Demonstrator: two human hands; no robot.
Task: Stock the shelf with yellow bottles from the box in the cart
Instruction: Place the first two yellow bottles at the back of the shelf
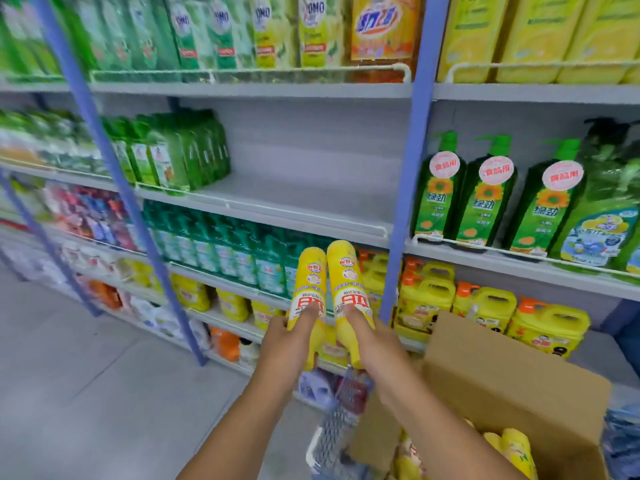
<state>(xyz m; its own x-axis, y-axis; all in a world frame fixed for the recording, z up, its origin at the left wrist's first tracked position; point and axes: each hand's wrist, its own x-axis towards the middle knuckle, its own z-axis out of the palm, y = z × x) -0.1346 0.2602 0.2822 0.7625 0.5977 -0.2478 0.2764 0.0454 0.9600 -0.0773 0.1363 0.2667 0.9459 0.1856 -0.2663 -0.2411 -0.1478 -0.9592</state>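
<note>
While my hands (323, 336) each grip yellow bottle (308, 289), long axes pointing forward, bare shelf (294, 202) lies above-ahead

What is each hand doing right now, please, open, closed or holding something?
Left hand: closed around the left yellow bottle, held bottom end up.
Right hand: closed around the right yellow bottle, also bottom end up.

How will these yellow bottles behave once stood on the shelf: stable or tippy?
Likely tippy: each yellow bottle is tall and slim. Probably rigid, since the left hand and right hand leave no visible dents. The glossy plastic may slide on the smooth shelf.
</note>
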